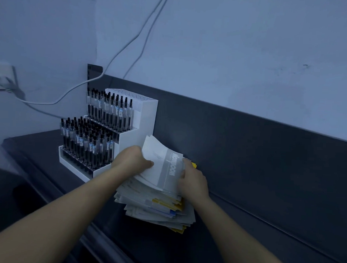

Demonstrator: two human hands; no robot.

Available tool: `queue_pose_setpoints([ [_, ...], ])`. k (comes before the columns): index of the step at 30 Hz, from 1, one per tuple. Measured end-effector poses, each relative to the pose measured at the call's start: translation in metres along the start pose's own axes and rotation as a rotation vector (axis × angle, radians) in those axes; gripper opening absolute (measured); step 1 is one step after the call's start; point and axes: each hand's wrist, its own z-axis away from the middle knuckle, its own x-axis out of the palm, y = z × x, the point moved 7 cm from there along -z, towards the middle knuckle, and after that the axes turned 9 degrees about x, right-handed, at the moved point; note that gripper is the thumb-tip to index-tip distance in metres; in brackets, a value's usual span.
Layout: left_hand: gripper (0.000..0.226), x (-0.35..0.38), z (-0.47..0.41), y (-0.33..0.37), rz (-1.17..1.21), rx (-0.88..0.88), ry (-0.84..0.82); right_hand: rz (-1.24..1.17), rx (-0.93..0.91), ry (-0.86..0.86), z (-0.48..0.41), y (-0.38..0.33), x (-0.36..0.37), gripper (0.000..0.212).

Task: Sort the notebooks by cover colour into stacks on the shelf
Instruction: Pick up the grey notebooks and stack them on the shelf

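A thick, uneven stack of notebooks (157, 206) lies on the dark shelf (253, 234), with white, yellow and blue covers showing at its edges. The top notebooks (163, 164), white with a grey band, are lifted and tilted up at their far end. My left hand (132, 159) grips their left edge, thumb on the cover. My right hand (192, 182) holds their right edge, fingers curled over the grey band.
A white tiered pen stand (129, 125) full of black pens stands just left of the stack. Behind runs a dark back panel (248, 138) under a pale wall. White cables (132, 42) hang down to a wall socket (2, 76) at far left.
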Motion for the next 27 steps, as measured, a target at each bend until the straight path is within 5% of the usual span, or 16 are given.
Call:
queue_pose_setpoints([
  [3,0.034,-0.001,0.001,-0.003,0.017,-0.014,0.009,0.016,0.005,-0.028,0.005,-0.003,0.001,0.06],
  [9,0.027,-0.003,0.0,-0.003,0.08,-0.004,0.011,-0.344,0.113,-0.184,0.006,-0.004,0.007,0.051],
  [17,0.027,-0.006,0.006,-0.011,0.09,-0.02,0.002,-0.511,0.111,-0.269,0.005,-0.006,0.008,0.048],
  [22,0.033,-0.005,0.01,-0.015,0.125,-0.041,0.001,-0.121,0.118,-0.039,0.003,0.01,0.015,0.01],
  [27,0.027,-0.007,0.011,-0.021,0.188,-0.061,0.006,-0.046,0.098,-0.004,-0.002,0.006,0.019,0.027],
])
